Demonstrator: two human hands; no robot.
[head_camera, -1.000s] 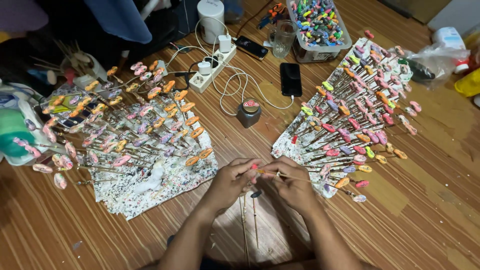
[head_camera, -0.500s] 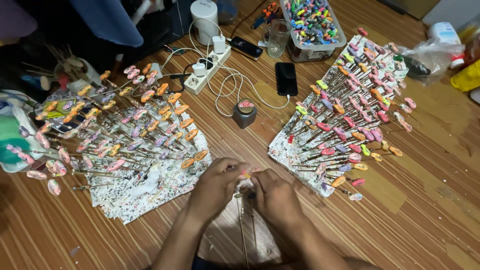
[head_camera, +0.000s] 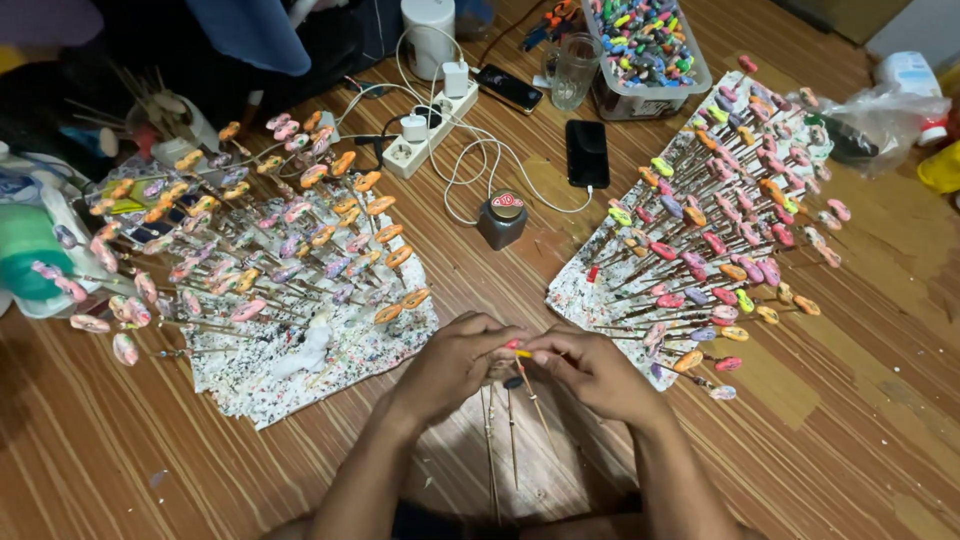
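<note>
From the head view, we bring our left hand (head_camera: 452, 362) and right hand (head_camera: 592, 368) together low over the wooden floor (head_camera: 860, 420). Our fingers on both hands are curled and pinched around a thin stick (head_camera: 531, 388) with a small pink piece at its tip, right between the two hands; the stick slants down toward us. A few bare sticks (head_camera: 492, 450) lie on the floor just below our hands. To our left a paint-spattered sheet (head_camera: 300, 370) carries rows of sticks with orange and pink pieces; another spattered sheet (head_camera: 585, 290) to our right carries more. A small dark jar (head_camera: 502, 219) stands between them.
</note>
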